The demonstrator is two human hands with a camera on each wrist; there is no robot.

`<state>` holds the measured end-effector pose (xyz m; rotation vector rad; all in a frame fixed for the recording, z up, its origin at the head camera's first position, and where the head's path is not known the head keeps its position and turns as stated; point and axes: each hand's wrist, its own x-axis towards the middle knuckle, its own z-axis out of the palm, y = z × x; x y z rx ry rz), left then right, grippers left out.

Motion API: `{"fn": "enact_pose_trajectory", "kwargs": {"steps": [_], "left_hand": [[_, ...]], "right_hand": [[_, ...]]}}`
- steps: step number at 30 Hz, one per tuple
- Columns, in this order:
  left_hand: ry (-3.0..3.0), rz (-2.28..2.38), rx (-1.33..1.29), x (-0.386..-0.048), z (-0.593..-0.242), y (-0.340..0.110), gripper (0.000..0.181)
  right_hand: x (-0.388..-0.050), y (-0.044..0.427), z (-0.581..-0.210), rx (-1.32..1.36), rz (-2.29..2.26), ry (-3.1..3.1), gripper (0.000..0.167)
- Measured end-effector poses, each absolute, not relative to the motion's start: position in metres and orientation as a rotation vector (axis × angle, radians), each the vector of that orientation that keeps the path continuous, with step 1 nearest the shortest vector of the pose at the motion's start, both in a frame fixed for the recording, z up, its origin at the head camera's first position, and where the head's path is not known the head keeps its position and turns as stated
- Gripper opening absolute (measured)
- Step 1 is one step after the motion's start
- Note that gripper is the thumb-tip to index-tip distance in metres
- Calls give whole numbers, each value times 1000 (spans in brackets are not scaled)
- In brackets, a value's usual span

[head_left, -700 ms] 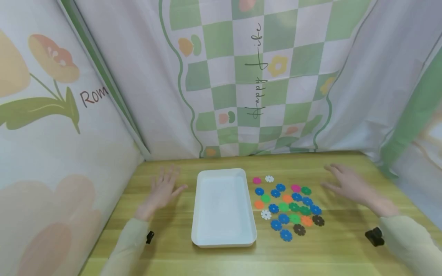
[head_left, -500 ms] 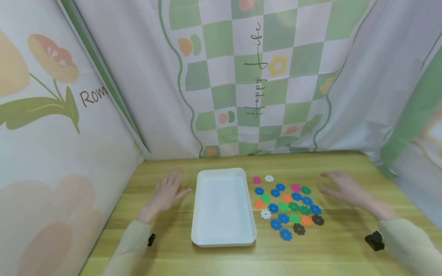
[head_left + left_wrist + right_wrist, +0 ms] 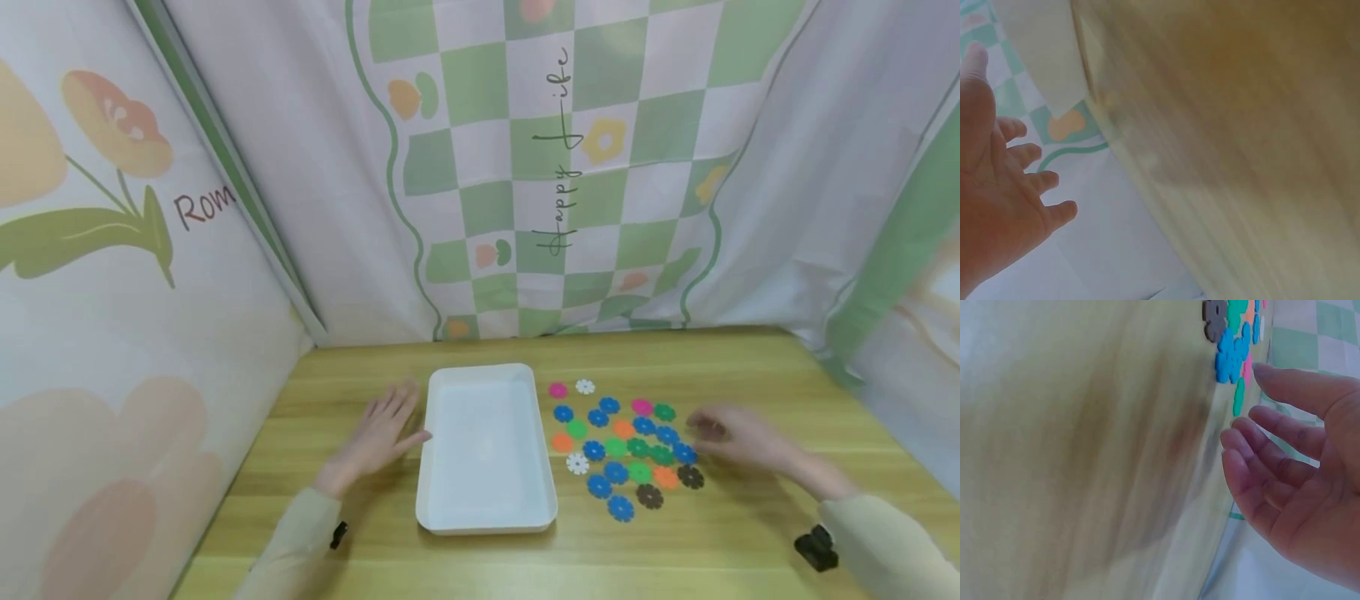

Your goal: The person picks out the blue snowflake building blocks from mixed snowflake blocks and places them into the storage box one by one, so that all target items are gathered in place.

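Flat flower-shaped discs in several colours lie spread on the table right of a white tray (image 3: 487, 450). The right hand (image 3: 742, 437) hovers at their right edge, near a blue disc (image 3: 684, 453) and a dark green disc (image 3: 664, 412). In the right wrist view the right hand (image 3: 1300, 462) has bent, spread fingers with nothing between them. Beside the tray's left side is the left hand (image 3: 378, 437), its thumb near the rim. The left wrist view shows the left hand (image 3: 1004, 175) with fingers apart and an empty palm.
The wooden table (image 3: 360, 542) runs back to a checkered curtain (image 3: 525, 192). A printed cloth (image 3: 150, 333) hangs along the left side, and another curtain stands at the right. Each wrist bears a small black device.
The left hand has moved right and nearer the tray. The right hand has come lower and slightly closer to the discs, with its fingers more bent.
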<state>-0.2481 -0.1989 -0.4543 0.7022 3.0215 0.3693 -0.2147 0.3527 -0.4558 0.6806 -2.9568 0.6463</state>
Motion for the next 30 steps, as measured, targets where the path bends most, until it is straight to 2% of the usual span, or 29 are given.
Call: {"fn": "enact_pose_trajectory", "kwargs": {"steps": [16, 30], "left_hand": [[2997, 294, 770, -248, -468, -196, 80], [3002, 257, 807, -250, -472, -195, 79]], "right_hand": [[-215, 351, -464, 749, 778, -3028, 25], [-218, 352, -466, 725, 831, -3051, 26]]}}
